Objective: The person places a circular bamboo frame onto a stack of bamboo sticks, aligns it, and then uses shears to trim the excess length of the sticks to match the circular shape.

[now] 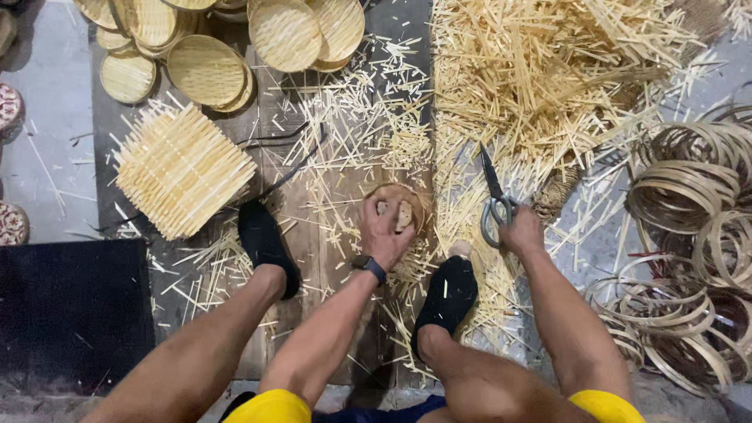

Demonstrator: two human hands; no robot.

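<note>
My left hand point(385, 233), at the centre of the frame, presses down on a small round woven bamboo tray point(395, 205), fingers spread over its top and gripping it against the wooden board point(313, 235). My right hand point(522, 232), just right of centre, is clenched through the handles of a pair of scissors point(494, 197), whose blades point toward the top of the frame. A large heap of cut bamboo strips point(548, 70) fills the upper right. A square woven bamboo mat point(182, 168) lies at left of centre. Finished round trays point(207, 69) are stacked along the upper left. Coiled bamboo hoops point(689, 235) crowd the right edge. My feet, in black socks point(446, 294), rest on either side of the tray.
</note>
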